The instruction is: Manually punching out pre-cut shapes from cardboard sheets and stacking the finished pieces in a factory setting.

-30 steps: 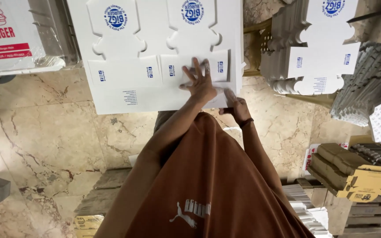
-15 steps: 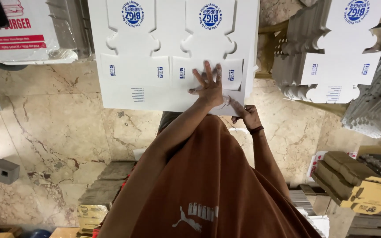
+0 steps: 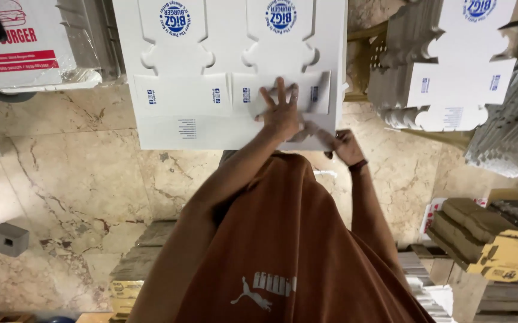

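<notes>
Flat white box blank (image 3: 211, 96), left hand (image 3: 280, 113) still spread flat on it, right hand (image 3: 345, 146) seemingly pinching its corner

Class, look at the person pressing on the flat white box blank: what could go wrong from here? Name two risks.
1. The left hand presses flat on the white cardboard blank while the right hand lifts its near corner; a fold may crease off its line.
2. The blank lies on the smooth marble floor, so it might slide under the push.

White flat carton (image 3: 211, 90), round blue print; brown shirt (image 3: 289, 239); beige veined marble floor (image 3: 61, 173)
</notes>
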